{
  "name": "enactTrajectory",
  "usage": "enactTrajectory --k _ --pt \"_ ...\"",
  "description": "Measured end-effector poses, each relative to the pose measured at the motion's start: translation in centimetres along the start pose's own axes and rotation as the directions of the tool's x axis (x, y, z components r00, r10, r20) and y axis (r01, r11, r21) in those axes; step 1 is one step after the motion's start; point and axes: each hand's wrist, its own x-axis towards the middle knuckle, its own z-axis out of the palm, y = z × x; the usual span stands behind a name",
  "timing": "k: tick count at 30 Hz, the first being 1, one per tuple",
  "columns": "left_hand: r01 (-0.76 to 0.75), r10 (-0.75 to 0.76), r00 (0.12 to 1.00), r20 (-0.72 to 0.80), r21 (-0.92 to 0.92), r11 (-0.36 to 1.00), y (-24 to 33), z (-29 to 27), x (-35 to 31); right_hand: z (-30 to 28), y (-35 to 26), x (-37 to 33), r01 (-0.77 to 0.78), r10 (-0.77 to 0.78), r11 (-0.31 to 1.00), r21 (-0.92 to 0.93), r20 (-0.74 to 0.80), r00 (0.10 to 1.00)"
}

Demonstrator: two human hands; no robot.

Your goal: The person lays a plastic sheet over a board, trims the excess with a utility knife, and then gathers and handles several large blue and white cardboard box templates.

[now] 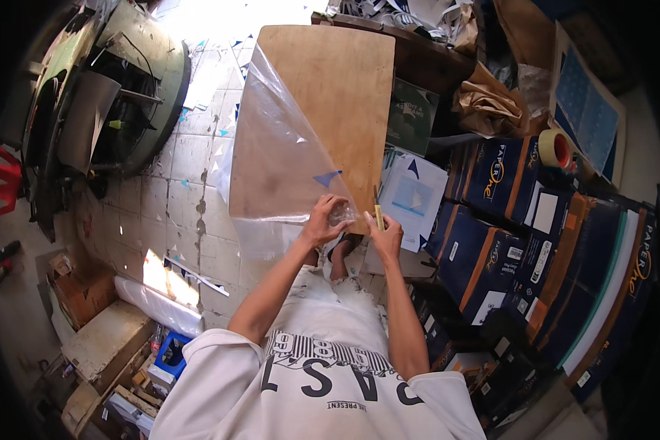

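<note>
A clear plastic sheet (275, 158) covers the left part of a wooden tabletop (341, 88) and hangs over its left and near edges. At the near edge, my left hand (323, 223) is closed on a bunched part of that sheet. My right hand (387, 238) grips a yellow cutter knife (378, 214) just right of it, the narrow tip pointing away from me. Between the hands is a small gap. A blue triangular scrap (328, 177) lies by the sheet's slanting edge, beyond my left hand.
Dark blue paper cartons (484, 253) crowd the right side, with a tape roll (555, 149) on top. Printed sheets (412, 194) lie right of the tabletop. A machine (117, 95) stands at the left. Scraps litter the tiled floor (191, 165) near a plastic roll (160, 306).
</note>
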Motion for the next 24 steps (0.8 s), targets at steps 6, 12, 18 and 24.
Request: enactTrajectory --k 6,12,18,24 --pt "-0.045 0.046 0.995 0.086 -0.009 0.999 -1.8 -0.9 0.0 -3.2 2.2 -5.1 0.024 -0.022 1.0 -0.017 0.139 0.99" --pt "0.042 -0.026 0.991 0.132 -0.12 0.992 -1.4 -1.0 0.2 -3.9 2.4 -6.2 -0.159 0.054 0.928 0.337 0.302 0.952" --pt "-0.056 0.055 0.992 0.111 0.003 0.998 -1.1 -0.8 0.4 -3.7 3.6 -6.0 -0.067 0.048 0.993 0.097 0.193 0.98" --pt "-0.1 0.099 0.994 0.041 0.024 0.995 -3.1 -0.1 -0.2 -2.7 2.7 -7.4 0.277 -0.292 0.9 -0.338 0.007 0.956"
